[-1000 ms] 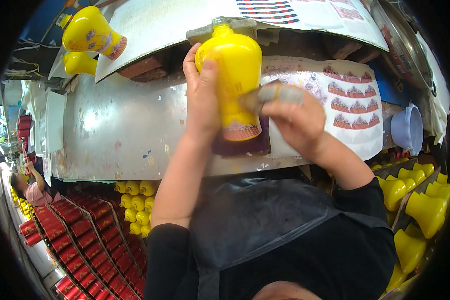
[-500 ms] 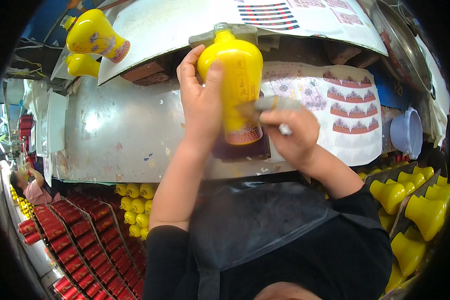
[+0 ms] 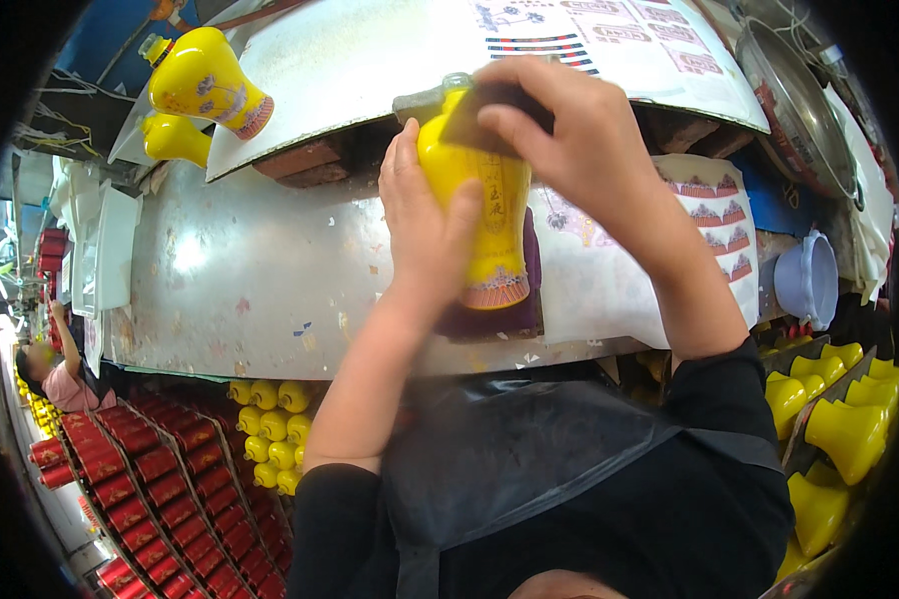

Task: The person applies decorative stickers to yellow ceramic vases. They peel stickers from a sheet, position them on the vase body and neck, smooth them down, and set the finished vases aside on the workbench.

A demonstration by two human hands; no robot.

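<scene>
A yellow glass bottle [image 3: 491, 245] lies on the bench with its clear neck pointing away from me. Dark vertical lettering runs down its front, and a patterned band circles its base. My left hand [image 3: 425, 220] grips the bottle along its left side, thumb across the front. In my right hand [image 3: 581, 125] is a dark flat scraper [image 3: 469, 115], pressed to the bottle's shoulder near the neck and hiding part of it. A purple cloth [image 3: 531, 285] lies beneath the bottle, and a grey block [image 3: 417, 106] sits by the neck.
Decal sheets [image 3: 609, 290] lie to the right and on the raised white board [image 3: 370, 60]. Another decorated yellow bottle [image 3: 210, 82] stands at the far left. A lavender basin [image 3: 807, 280] and racked yellow bottles [image 3: 849, 424] are at right. Red cylinders [image 3: 160, 489] fill racks lower left; a person [image 3: 65, 374] is beyond.
My right hand has moved with the scraper from the bottle's lower right side up to its shoulder. My left hand still holds the bottle. The view has shifted slightly.
</scene>
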